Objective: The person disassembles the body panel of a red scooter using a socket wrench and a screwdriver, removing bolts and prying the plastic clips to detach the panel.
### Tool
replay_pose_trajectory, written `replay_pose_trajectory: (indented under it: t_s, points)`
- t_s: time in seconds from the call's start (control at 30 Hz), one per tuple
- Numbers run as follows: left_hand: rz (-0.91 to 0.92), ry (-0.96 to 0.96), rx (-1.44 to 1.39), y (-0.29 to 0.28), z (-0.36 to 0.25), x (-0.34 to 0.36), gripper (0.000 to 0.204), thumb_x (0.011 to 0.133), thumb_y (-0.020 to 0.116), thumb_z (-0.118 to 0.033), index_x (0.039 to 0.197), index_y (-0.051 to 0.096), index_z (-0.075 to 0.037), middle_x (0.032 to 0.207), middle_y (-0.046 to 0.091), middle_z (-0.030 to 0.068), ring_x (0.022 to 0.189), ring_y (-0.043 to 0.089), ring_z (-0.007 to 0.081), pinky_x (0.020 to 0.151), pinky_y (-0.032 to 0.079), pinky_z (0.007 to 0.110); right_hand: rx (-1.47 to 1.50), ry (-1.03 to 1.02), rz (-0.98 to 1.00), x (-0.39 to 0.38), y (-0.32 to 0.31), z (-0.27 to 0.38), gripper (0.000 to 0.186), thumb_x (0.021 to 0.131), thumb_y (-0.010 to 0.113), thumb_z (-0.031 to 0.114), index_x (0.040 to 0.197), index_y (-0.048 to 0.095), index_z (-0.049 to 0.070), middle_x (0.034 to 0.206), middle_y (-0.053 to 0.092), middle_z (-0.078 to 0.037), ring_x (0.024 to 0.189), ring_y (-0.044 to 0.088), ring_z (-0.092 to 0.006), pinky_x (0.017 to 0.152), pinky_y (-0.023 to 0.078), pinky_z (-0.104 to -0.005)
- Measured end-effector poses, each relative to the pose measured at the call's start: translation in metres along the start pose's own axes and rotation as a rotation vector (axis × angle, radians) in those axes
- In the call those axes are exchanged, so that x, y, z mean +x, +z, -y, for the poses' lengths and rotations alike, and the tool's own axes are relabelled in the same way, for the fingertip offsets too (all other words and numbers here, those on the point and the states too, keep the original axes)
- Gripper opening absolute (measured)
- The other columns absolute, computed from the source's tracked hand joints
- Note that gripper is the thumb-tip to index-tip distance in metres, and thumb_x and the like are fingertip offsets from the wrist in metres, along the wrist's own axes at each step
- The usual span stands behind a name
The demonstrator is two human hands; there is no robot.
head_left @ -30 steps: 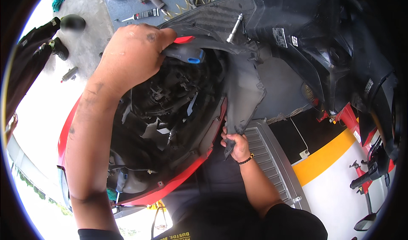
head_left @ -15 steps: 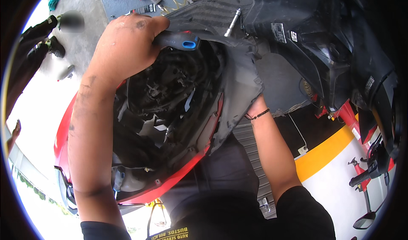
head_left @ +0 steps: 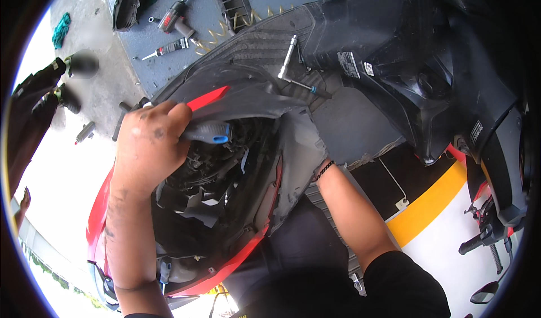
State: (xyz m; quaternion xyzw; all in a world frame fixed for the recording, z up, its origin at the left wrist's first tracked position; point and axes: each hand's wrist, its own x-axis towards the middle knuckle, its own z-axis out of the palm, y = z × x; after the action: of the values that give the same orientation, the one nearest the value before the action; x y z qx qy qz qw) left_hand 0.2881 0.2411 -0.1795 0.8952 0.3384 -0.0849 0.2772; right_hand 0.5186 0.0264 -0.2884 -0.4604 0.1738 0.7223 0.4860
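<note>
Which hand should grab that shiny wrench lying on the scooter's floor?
Probably the right. The left hand is shut on a blue-tipped tool handle at the front panel. The right hand is hidden behind the panel, its forearm nearer the socket wrench.

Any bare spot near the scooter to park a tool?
Free: the flat grey footboard right of the socket wrench, and white floor beyond the yellow stripe. Crowded: blue floor up top with the air tool and tube; the open fairing under the left hand.
</note>
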Motion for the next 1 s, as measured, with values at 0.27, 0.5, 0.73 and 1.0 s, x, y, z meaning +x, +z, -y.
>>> replay_pose_trajectory:
  t_s: [0.27, 0.5, 0.73, 1.0]
  points:
    - [0.055, -0.021, 0.049, -0.005, -0.001, 0.006, 0.028, 0.047, 0.064, -0.004, 0.069, 0.048, -0.007, 0.071, 0.055, 0.0081, 0.056, 0.053, 0.0299, 0.052, 0.043, 0.040, 0.014, 0.040, -0.150, -0.012, -0.024, -0.028, 0.043, 0.105, 0.037, 0.023, 0.146, 0.038, 0.010, 0.142, 0.048, -0.004, 0.127, 0.048, -0.0159, 0.106, 0.040, -0.0311]
    - [0.104, -0.053, 0.031, -0.006, -0.003, 0.013, 0.028, 0.041, 0.063, -0.006, 0.064, 0.047, -0.006, 0.075, 0.058, 0.0063, 0.050, 0.048, 0.0265, 0.046, 0.037, 0.037, 0.270, 0.186, -0.292, -0.030, -0.038, -0.058, 0.038, 0.105, 0.043, 0.022, 0.141, 0.047, 0.013, 0.129, 0.057, 0.001, 0.112, 0.056, -0.0077, 0.094, 0.046, -0.0251]
    - [0.160, -0.041, 0.086, -0.003, 0.001, -0.004, 0.039, 0.036, 0.066, -0.014, 0.074, 0.061, -0.006, 0.101, 0.066, 0.0039, 0.057, 0.051, 0.0209, 0.056, 0.037, 0.034, 0.347, 0.227, -0.343, -0.035, -0.038, -0.068, 0.044, 0.105, 0.036, 0.029, 0.144, 0.040, 0.009, 0.143, 0.047, -0.007, 0.129, 0.047, -0.0193, 0.108, 0.039, -0.0346]
    - [0.119, -0.058, 0.067, -0.003, -0.001, 0.003, 0.037, 0.039, 0.063, -0.010, 0.076, 0.059, -0.005, 0.095, 0.067, 0.0058, 0.053, 0.050, 0.0231, 0.052, 0.038, 0.035, -0.143, 0.054, -0.281, -0.045, -0.047, -0.085, 0.040, 0.102, 0.043, 0.023, 0.139, 0.044, 0.006, 0.140, 0.047, -0.008, 0.128, 0.046, -0.0188, 0.106, 0.039, -0.0341]
